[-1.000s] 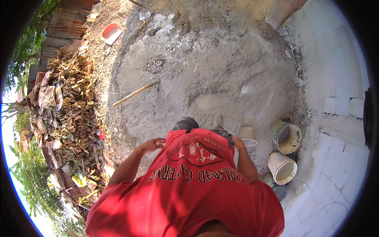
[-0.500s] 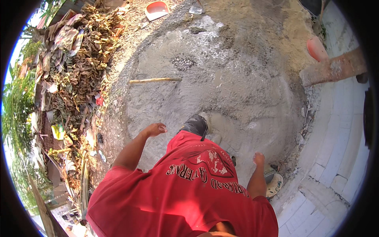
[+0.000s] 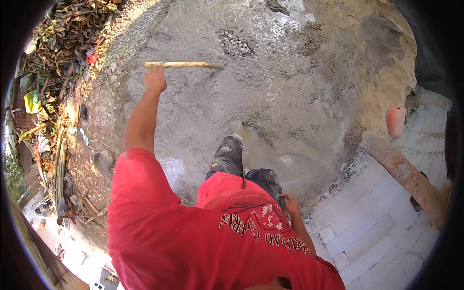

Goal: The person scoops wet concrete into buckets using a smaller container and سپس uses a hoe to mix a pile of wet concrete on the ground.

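A single fisheye view looks steeply down from the wearer's head, close over the red shirt point(image 3: 212, 237) that fills the frame from six to eight o'clock. It faces forward over a grey mortar patch point(image 3: 270, 96) around twelve, leaf litter point(image 3: 63, 43) at ten, white paving point(image 3: 377, 232) at four. Edges bend toward the rim.

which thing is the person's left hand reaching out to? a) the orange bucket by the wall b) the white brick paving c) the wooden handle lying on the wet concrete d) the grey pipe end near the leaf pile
c: the left hand is stretched forward and sits right at the near end of the wooden handle, which lies across the wet concrete; whether the fingers have closed on it cannot be told.
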Demonstrator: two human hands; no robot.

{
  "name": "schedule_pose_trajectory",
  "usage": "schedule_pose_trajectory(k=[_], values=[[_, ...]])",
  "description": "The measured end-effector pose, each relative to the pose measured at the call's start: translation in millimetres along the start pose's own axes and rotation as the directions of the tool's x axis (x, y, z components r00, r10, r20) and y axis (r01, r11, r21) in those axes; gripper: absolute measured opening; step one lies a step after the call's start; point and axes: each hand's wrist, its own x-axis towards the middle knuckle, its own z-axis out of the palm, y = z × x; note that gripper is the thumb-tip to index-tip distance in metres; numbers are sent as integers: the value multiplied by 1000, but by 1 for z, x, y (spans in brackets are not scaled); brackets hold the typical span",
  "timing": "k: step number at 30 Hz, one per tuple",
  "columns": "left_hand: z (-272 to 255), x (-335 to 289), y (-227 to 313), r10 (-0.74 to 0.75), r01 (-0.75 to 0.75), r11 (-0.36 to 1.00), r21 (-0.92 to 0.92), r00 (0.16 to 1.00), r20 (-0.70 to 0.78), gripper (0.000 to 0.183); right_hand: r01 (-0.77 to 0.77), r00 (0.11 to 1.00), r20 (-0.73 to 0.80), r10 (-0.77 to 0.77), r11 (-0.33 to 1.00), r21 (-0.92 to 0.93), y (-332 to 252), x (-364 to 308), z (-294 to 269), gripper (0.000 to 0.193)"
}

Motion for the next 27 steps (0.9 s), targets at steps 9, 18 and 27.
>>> schedule_pose_trajectory(k=[9,18,27], values=[[85,93,-15,-110,87,994,66,806,582,28,-197,980,-60,189,910,-364,-62,-2,-84,39],[108,-137,186,-57,715,504,-485,588,807,35,-24,993,105,60,948,-317,-218,98,-97,37],[-38,-160,233,230,864,-159,-478,503,833,29,302,908,369,-199,921,-245,-381,170,23,41]])
